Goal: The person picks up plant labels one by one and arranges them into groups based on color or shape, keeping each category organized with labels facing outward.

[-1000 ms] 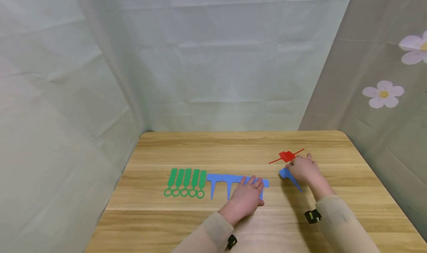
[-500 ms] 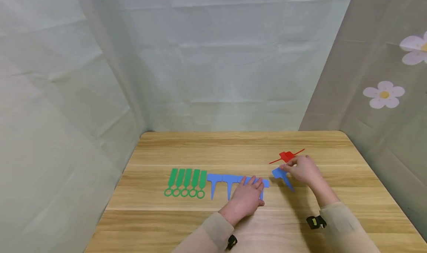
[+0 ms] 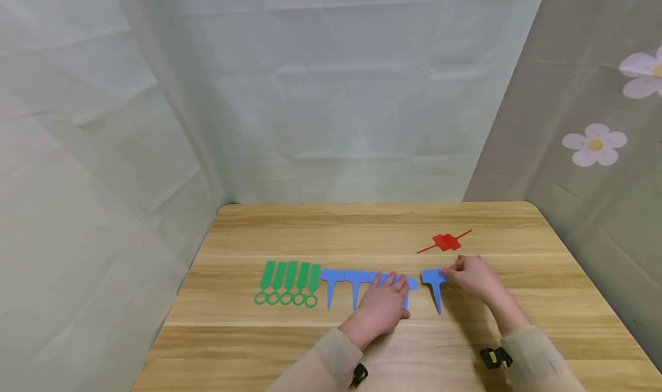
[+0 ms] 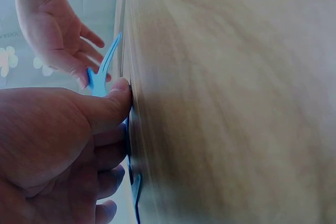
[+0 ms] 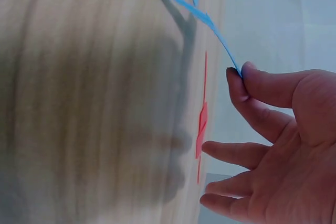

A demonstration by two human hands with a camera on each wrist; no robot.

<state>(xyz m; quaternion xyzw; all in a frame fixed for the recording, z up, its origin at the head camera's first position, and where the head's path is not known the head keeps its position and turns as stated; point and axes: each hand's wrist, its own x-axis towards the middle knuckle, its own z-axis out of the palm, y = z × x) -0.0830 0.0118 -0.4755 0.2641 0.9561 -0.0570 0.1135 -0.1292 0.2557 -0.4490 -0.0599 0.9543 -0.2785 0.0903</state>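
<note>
My right hand (image 3: 473,276) pinches a blue T-shaped plant label (image 3: 435,288) by the right end of its head, between thumb and index finger. In the right wrist view this label (image 5: 197,11) is held above the tabletop, its pointed tip nearest the wood. My left hand (image 3: 380,310) rests with spread fingers on the right part of a row of blue T-shaped plant labels (image 3: 357,277), partly hiding them. The held label is to the right of that row, with a small gap between. Its stem points toward the person.
Several green tags with ring ends (image 3: 291,274) lie side by side left of the blue row. Two red tags with thin stems (image 3: 447,242) overlap behind the right hand. The wooden table (image 3: 248,352) has fabric walls (image 3: 351,122) behind and beside it.
My right hand has brought the blue plant label left and toward the person, turning it until its stem points nearly straight down the view. The left hand has stayed in place.
</note>
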